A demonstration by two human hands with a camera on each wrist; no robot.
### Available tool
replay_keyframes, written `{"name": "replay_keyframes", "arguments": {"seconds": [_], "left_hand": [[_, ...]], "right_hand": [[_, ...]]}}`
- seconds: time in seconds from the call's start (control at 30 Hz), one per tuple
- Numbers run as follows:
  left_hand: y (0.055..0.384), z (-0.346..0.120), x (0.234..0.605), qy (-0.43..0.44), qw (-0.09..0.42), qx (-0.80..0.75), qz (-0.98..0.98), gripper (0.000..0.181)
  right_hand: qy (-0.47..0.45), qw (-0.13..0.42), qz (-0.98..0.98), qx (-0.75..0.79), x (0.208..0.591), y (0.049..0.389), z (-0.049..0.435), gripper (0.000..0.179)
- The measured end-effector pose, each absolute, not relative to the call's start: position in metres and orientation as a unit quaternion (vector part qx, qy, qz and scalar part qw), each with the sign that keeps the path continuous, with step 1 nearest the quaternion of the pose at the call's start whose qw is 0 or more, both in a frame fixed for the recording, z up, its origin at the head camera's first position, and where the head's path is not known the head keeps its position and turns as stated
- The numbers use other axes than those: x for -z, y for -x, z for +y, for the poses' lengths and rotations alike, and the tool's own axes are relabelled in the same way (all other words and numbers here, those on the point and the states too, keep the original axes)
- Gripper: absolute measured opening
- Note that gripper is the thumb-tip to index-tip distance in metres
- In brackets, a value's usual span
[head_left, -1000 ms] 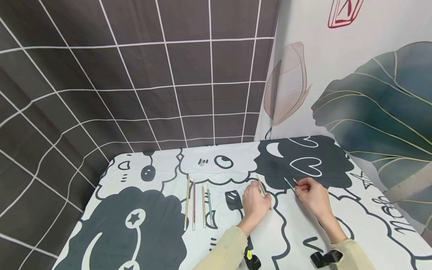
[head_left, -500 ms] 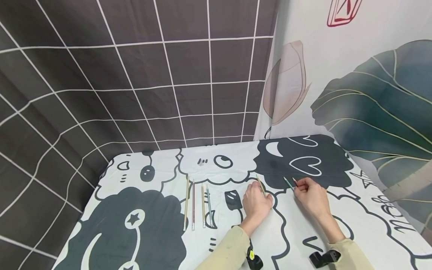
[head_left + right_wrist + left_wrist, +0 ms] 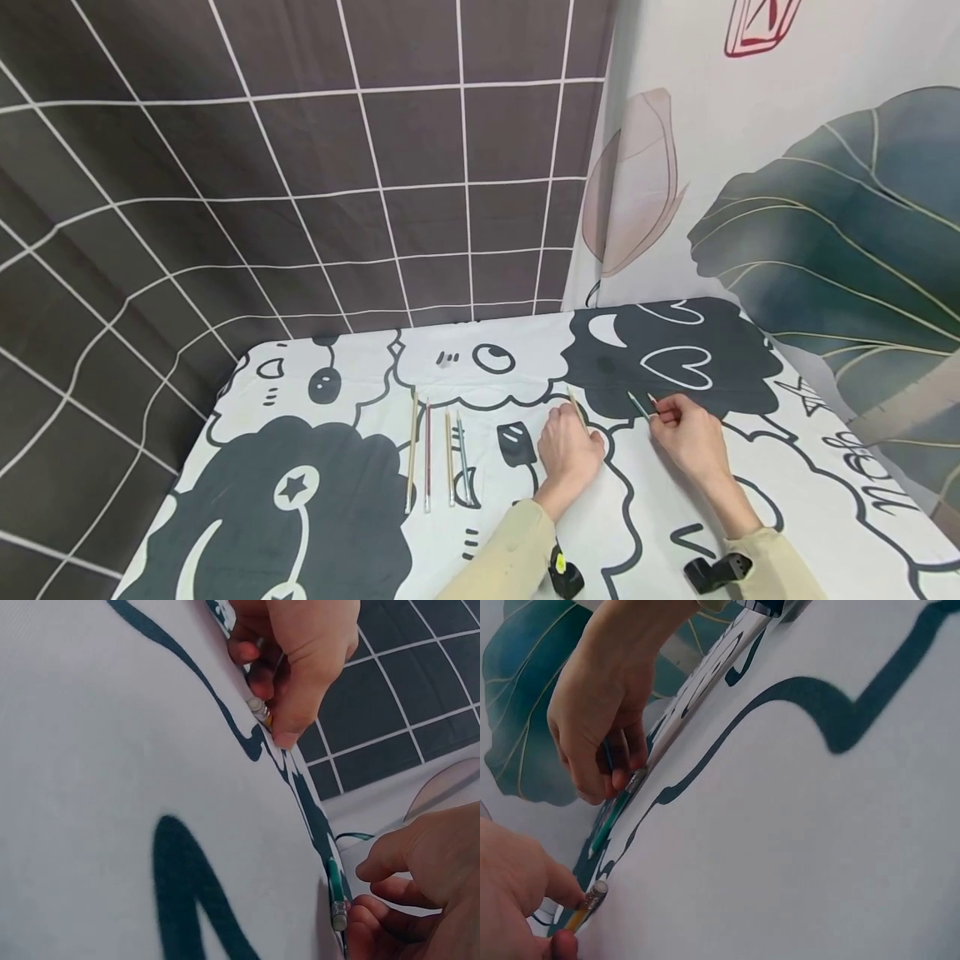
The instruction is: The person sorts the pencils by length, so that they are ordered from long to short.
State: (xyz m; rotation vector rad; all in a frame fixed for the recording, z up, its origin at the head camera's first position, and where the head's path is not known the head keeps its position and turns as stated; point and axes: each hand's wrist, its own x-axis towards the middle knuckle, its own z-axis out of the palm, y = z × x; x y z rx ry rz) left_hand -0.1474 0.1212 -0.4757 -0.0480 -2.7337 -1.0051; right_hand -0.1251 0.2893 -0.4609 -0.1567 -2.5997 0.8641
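Left hand [image 3: 570,450]: a slim yellow eraser-ended pencil [image 3: 576,406] is being pinched.
Right hand [image 3: 692,439]: a slim green eraser-ended pencil [image 3: 639,406] is being touched at its blunt end by curled fingers [image 3: 364,919]; whether it is being gripped cannot be told.
Reddish pencil [image 3: 652,401]: being mostly hidden by the right hand.
Loose row: a tan pencil [image 3: 412,451], a red pencil [image 3: 427,458], a second tan pencil [image 3: 450,458] and a grey-blue pencil [image 3: 462,456] are being carried by the cloud-printed white worktop cloth [image 3: 596,542].
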Motion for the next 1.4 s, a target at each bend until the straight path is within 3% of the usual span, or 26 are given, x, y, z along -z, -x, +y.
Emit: {"name": "replay_keyframes", "arguments": {"seconds": [0.73,0.97,1.17,1.4], "left_hand": [[0.156,0.114,0.469,0.042,0.084,0.339,-0.936,0.019],[0.155,0.108,0.468,0.052,0.083,0.395,-0.913,0.023],[0.153,0.103,0.466,0.050,0.076,0.438,-0.894,0.015],[0.153,0.098,0.462,0.021,0.031,0.476,-0.878,0.029]], "right_hand": [[0.051,0.169,-0.952,-0.251,0.460,0.125,0.281,0.016],[0.044,0.161,-0.958,-0.233,0.461,0.126,0.280,0.015],[0.037,0.150,-0.963,-0.221,0.461,0.127,0.279,0.016],[0.030,0.140,-0.967,-0.213,0.459,0.131,0.277,0.013]]}}
